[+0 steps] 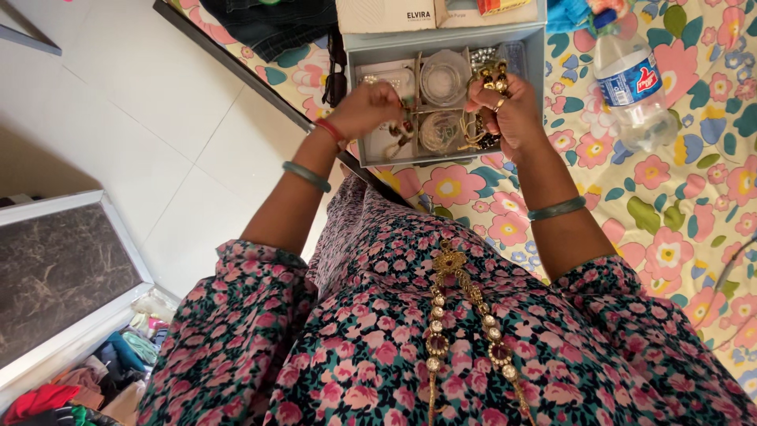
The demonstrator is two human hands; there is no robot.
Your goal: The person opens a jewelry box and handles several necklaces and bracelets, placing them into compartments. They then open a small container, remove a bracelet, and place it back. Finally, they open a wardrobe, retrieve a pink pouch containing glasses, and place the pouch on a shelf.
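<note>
Over the open grey compartmented jewellery box [536,71] on the flowered bedsheet [678,197] | left hand [364,109] pinched on a small dark trinket [404,130] | right hand [509,110] closed around gold beaded jewellery [495,77] | clear plastic water bottle [631,83] lain beside the box.

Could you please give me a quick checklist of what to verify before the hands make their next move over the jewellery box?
1. Right hand has a firm hold on the gold jewellery: ok.
2. Left hand pinches a small piece over the box: ok; what the piece is, cannot tell.
3. Grey jewellery box lies open and flat on the floral sheet: ok.
4. Chains between the hands are free of tangles: cannot tell.
5. Water bottle lies clear of the box: ok.
6. Gold necklace resting on the dress stays put: cannot tell.
</note>
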